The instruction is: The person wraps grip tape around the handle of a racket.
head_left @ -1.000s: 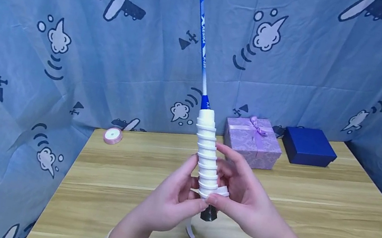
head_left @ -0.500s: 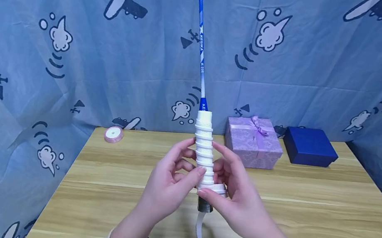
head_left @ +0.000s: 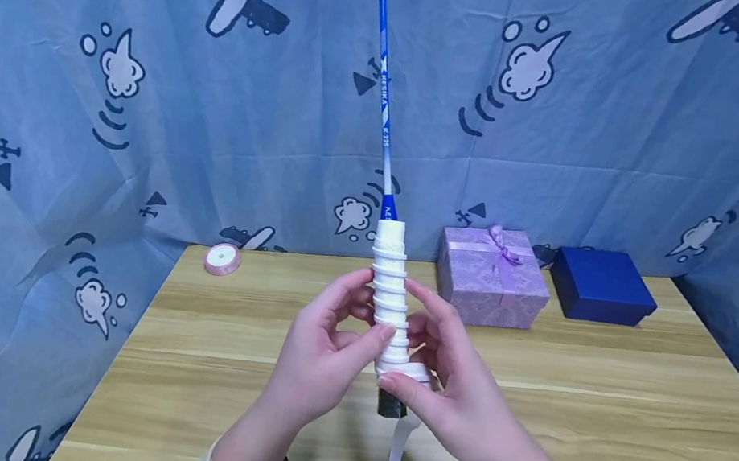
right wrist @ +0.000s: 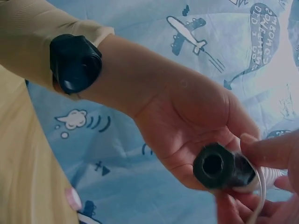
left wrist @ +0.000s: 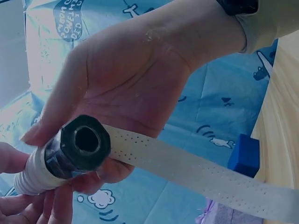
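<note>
A blue and white badminton racket [head_left: 385, 90] stands tilted up, its handle towards me. White grip tape [head_left: 391, 287] winds round the handle in ridged turns, leaving the black butt end [head_left: 392, 404] bare. My left hand [head_left: 323, 353] grips the wrapped handle from the left, thumb on its front. From the right, my right hand [head_left: 461, 384] pinches the tape at the lowest turn, thumb just above the butt. A loose, perforated tail of tape [left wrist: 187, 170] runs out past the right hand and hangs below it in the head view.
On the wooden table [head_left: 221, 369], a pink ribbon spool [head_left: 221, 259] lies at the back left. A purple gift box [head_left: 494, 276] with a bow and a dark blue box [head_left: 602, 286] stand at the back right. A blue patterned curtain [head_left: 213, 114] hangs behind.
The racket has come lower, bringing part of its head into view. My left hand has shifted up the handle. The tape tail has swung from left of the butt to its right.
</note>
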A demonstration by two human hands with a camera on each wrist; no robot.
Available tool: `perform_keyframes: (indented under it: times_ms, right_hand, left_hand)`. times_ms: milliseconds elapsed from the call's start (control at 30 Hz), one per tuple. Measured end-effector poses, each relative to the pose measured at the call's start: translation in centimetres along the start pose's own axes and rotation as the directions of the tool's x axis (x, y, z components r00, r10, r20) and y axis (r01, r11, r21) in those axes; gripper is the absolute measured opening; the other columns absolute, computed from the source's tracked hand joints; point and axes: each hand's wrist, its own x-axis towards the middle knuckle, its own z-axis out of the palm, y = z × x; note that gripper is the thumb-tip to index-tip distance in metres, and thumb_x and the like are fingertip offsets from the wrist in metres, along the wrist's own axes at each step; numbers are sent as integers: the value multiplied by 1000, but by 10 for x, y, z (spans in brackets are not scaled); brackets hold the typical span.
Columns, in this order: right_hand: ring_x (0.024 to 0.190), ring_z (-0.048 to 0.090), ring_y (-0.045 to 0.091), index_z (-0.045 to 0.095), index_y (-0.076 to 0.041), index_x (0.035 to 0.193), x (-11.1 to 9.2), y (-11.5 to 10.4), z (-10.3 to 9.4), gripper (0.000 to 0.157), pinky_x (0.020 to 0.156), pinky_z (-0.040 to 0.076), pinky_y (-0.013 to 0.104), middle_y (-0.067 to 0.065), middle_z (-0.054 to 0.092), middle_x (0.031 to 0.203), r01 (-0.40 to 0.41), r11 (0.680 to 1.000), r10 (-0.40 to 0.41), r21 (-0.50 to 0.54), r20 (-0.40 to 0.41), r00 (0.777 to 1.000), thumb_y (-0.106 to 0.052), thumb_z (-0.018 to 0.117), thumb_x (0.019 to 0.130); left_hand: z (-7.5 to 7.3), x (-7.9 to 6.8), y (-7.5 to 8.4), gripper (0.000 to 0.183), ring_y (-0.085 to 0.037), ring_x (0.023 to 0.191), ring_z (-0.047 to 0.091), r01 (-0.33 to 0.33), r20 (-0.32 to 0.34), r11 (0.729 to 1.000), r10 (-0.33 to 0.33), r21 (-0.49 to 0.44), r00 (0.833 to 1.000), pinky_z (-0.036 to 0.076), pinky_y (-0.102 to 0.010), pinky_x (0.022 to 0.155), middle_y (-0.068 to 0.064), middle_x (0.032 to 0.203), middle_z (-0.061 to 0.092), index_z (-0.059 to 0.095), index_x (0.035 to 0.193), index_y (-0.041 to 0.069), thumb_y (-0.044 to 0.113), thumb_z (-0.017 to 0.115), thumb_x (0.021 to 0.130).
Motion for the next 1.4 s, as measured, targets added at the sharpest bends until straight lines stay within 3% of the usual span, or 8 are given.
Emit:
perform_keyframes:
  times_ms: [200,333,467,633,800,967,1200,1400]
  right_hand:
    - [109,69,22,17,-13,164,1,2,-10,87,90,61,31,25,59,132,2,981,-29,194,137,990,14,62,95]
    - [111,69,24,14,-9,164,1,2,-13,87,91,62,33,28,57,133,6,967,-49,257,162,986,16,60,95]
    - [103,69,23,15,-8,163,1,1,-11,87,85,62,32,24,59,126,23,973,-57,228,146,988,16,62,93]
    - [95,68,20,21,-11,161,-1,0,-5,87,80,61,29,16,62,118,31,992,-46,126,116,992,10,69,92]
    - [90,67,18,27,-12,160,-1,1,-1,87,77,61,29,12,60,111,47,997,-51,55,78,996,6,75,89]
    - [95,66,18,27,-12,160,-1,2,-1,88,73,63,32,14,58,112,41,997,-46,64,85,995,6,75,89]
    - [111,71,22,12,-10,165,-1,3,-8,82,83,64,36,26,62,133,13,970,-72,245,236,969,13,55,99]
    - [110,69,22,11,-6,164,-2,3,-9,83,88,63,36,24,62,131,17,960,-87,279,240,967,17,54,97]
  left_hand:
    - [-4,2,-4,54,-20,103,58,-44,49,995,48,-87,998,63,-25,79,-27,120,59,50,144,-5,-9,65,93]
    - [-5,1,-5,54,-20,107,58,-53,82,991,63,-125,995,62,-24,84,-29,123,57,48,146,-6,-9,64,94]
    - [-4,0,-5,54,-23,110,58,-54,72,995,60,-86,996,60,-22,82,-23,125,60,52,146,0,-4,66,94]
    - [2,-1,-5,54,-21,99,63,-30,4,999,29,31,1000,59,-24,75,-10,115,69,61,137,9,3,80,87]
    - [4,-1,-4,49,-20,90,65,-30,-29,997,32,69,999,61,-26,77,-9,108,71,65,132,9,5,82,86]
    - [2,0,-3,46,-21,97,66,-51,14,998,51,23,999,61,-28,86,-15,113,70,64,135,4,1,76,91]
    - [-3,-1,-2,47,-21,106,64,-51,88,996,57,-67,995,58,-29,93,-22,122,69,57,143,1,0,65,97]
    - [-5,-1,-3,56,-25,120,63,-123,216,981,154,-150,964,57,-30,99,-23,139,61,39,156,3,-2,54,102]
